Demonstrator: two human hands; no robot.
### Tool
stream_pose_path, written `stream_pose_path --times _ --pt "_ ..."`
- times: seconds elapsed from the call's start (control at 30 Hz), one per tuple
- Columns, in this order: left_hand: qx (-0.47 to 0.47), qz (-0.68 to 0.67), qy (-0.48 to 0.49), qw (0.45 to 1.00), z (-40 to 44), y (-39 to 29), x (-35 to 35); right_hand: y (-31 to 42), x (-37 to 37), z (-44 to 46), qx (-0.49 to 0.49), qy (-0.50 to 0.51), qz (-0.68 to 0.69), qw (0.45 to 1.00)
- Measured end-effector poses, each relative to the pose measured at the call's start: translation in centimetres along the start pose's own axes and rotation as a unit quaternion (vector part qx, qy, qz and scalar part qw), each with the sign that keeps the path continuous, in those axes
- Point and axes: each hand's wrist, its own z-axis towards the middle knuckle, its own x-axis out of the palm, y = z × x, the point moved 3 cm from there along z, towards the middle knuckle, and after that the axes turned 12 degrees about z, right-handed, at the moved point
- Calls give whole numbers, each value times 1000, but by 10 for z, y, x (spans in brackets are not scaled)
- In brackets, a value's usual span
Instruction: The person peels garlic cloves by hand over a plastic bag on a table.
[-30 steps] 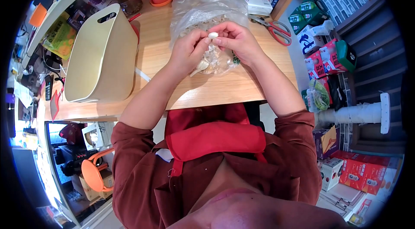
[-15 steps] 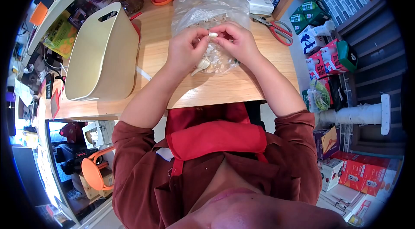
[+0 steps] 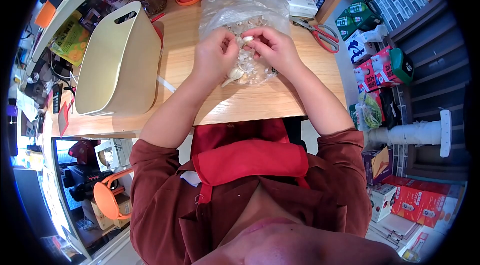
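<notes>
A pale, peeled-looking garlic clove (image 3: 248,39) is pinched between the thumb and fingers of my right hand (image 3: 274,51). Just left of it, my left hand (image 3: 216,54) has its thumb and fingertips pressed together; whatever lies between them is too small to make out. Both hands are above a clear plastic bag (image 3: 220,2) spread on the desk. Garlic pieces and papery skins lie on the plastic, partly hidden by my hands. Below my left hand, a garlic bulb with its stem (image 3: 233,76) rests near the bag's front edge.
A tall cream bin (image 3: 135,70) stands on the wooden desk (image 3: 225,107) at the left. Red-handled scissors (image 3: 322,37) lie to the right of the bag, near a white box (image 3: 298,2). Pots and jars line the back. Stacked cartons (image 3: 370,72) stand beyond the right edge.
My left hand has drawn slightly away to the left from the clove, opening a gap between the hands. The clove stays in my right hand and shows more fully.
</notes>
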Motion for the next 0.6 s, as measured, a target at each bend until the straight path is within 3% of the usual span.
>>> stream_pose_path --times 0.23,0.37,0.6 --pt "-8 -97 31 995 2 4 4 -4 -1 2 -45 25 -30 998" --pt "-75 -206 74 973 2 3 8 -4 -3 2 -117 13 -125 985" --pt "-114 -247 94 958 3 4 7 6 1 0 -152 13 -160 975"
